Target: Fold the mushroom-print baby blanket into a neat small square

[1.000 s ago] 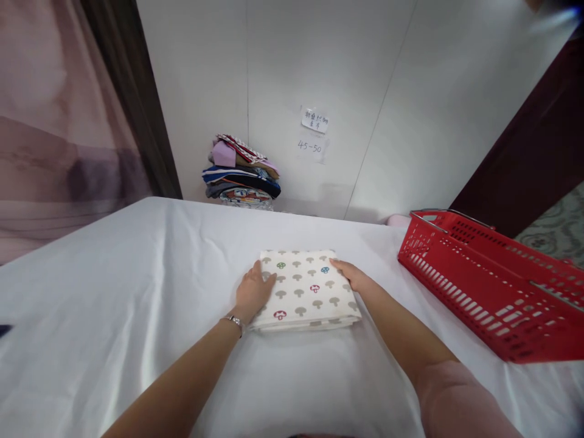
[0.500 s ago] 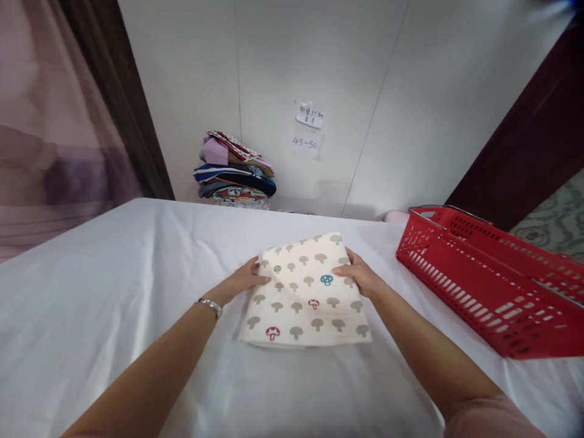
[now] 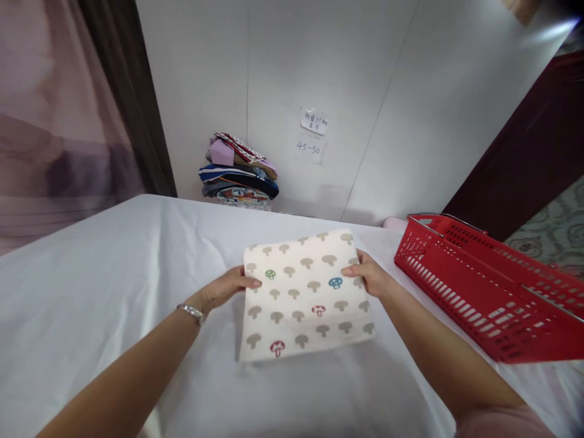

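A folded cream cloth with a mushroom print (image 3: 303,295) is lifted off the white-covered table (image 3: 91,286), its far edge tilted up. My left hand (image 3: 225,287) grips its left edge, thumb on top and fingers underneath. My right hand (image 3: 371,275) grips its right edge the same way. A metal watch sits on my left wrist.
A red plastic basket (image 3: 483,292) lies at the right of the table. A stack of folded coloured clothes (image 3: 239,172) stands at the far edge against the white wall, next to two paper notes (image 3: 314,131). A curtain hangs at the left.
The cloth lay flat on the table with my hands resting on its sides; now both hands have gripped its edges and raised it off the table, tilted toward me.
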